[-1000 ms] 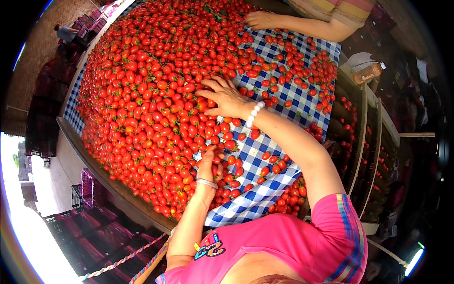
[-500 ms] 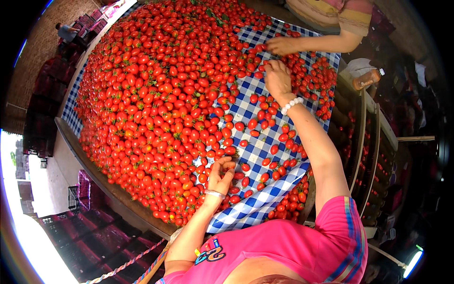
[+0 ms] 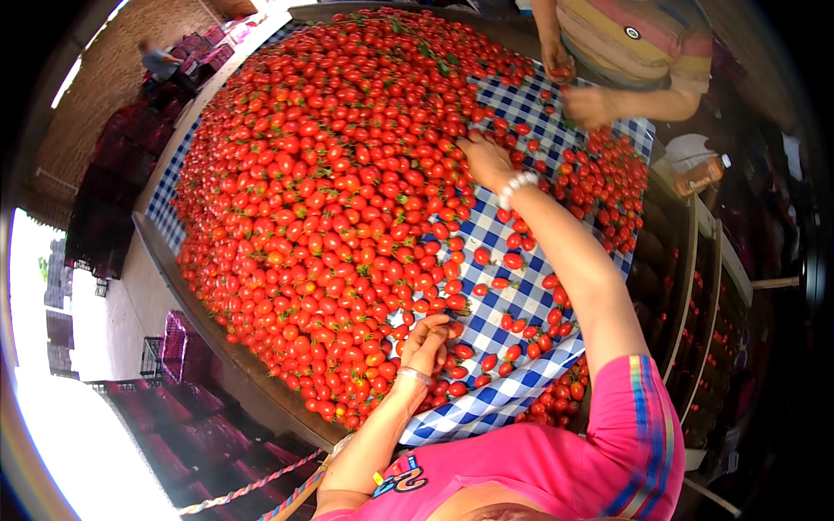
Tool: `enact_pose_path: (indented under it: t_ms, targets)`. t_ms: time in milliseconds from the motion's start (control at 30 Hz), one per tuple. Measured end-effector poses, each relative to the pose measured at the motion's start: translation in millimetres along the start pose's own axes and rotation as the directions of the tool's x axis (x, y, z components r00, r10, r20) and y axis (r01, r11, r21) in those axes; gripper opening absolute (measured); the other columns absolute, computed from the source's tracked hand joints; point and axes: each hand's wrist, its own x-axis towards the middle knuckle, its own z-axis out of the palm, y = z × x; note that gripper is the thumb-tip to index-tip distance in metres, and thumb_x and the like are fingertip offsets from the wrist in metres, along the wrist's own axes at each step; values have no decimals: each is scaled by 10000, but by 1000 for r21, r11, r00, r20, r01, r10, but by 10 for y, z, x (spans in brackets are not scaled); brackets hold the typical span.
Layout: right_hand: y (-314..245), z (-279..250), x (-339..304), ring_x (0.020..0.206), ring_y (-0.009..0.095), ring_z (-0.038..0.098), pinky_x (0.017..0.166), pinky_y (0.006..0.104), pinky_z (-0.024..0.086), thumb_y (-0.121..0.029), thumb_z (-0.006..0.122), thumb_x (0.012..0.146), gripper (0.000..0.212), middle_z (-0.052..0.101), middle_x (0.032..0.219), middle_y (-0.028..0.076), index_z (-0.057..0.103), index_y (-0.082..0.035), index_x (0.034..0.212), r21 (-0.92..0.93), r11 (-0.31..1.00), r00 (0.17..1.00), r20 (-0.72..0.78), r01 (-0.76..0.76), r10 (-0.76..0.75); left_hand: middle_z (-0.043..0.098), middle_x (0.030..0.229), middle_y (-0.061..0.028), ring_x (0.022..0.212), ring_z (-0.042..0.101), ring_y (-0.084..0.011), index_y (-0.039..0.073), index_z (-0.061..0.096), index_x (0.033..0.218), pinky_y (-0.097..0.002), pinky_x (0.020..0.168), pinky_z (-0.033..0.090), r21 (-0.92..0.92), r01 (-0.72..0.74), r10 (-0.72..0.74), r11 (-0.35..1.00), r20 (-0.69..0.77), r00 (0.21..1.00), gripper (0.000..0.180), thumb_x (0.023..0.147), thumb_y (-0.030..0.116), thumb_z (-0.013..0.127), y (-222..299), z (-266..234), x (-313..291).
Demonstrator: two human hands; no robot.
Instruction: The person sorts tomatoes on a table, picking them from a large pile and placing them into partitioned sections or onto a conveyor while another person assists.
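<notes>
A large heap of red cherry tomatoes (image 3: pixel 304 208), some with green stems, covers most of a blue-and-white checked cloth (image 3: pixel 486 230). My left hand (image 3: pixel 426 347) is at the heap's near right edge, palm inward and fingers curled. Loose tomatoes lie against its fingers, and what is inside the curl is hidden. My right hand (image 3: pixel 488 162), a white bead bracelet at its wrist, reaches to the heap's right edge farther away. Its fingers are apart and bent down onto the tomatoes, with the tips partly hidden among them.
Across the cloth a person in a striped shirt works, one hand (image 3: pixel 592 106) blurred above the tomatoes. Right of the table run slatted channels (image 3: pixel 686 295) with scattered tomatoes; a bottle (image 3: pixel 702 175) lies by them. Stacked crates (image 3: pixel 187 417) stand at lower left, beyond the table's raised rim (image 3: pixel 217 343).
My right hand has moved left, from the cloth onto the heap's edge. My left hand stays curled beside the tomatoes. The other person's hand has drawn back right. The whole view has shifted.
</notes>
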Motion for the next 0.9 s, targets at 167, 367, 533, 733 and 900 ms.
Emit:
enact_pose_path:
  t_ms: [167,367,533,733,900]
  targets:
    - [-614,-475,-1082,1090,334,591,907,434,500,-188,700,841,286,620,1178,161,673,-66,1098,559,786,917,109,263,-384,639,1079,-79,553,477,-75,157,376,1461,-191,421,312,-328,-19,-3,944,-65,998,511,1024,409,456,126,124,21]
    - [-779,-282,-976,1371,322,385,1138,516,295,-347,744,822,477,508,1401,135,657,-101,1221,374,684,763,-115,626,-636,535,828,-18,485,402,-80,125,579,1081,-202,374,278,-627,-25,136,779,130,982,260,1022,355,475,165,-96,72]
    - [-306,135,-489,1441,331,249,1149,617,207,-312,702,823,559,399,1501,102,562,-234,1358,50,933,931,-112,356,-349,520,819,-16,492,412,-79,120,581,1065,-210,381,281,-627,36,82,778,159,984,234,1004,337,516,113,-88,40]
    - [254,42,-541,1442,333,251,1135,619,224,-309,702,814,534,384,1509,63,586,-229,1329,-62,994,991,-97,86,-91,514,795,-19,477,393,-78,119,581,1060,-212,384,250,-645,72,23,761,138,990,201,995,305,543,67,-37,71]
    - [707,-129,-991,1453,361,236,1157,569,222,-326,656,843,649,316,1571,79,461,-246,1457,-105,993,999,4,-47,48,514,804,-15,488,409,-79,119,570,1056,-212,391,268,-673,90,13,734,147,989,189,997,295,535,4,-111,95]
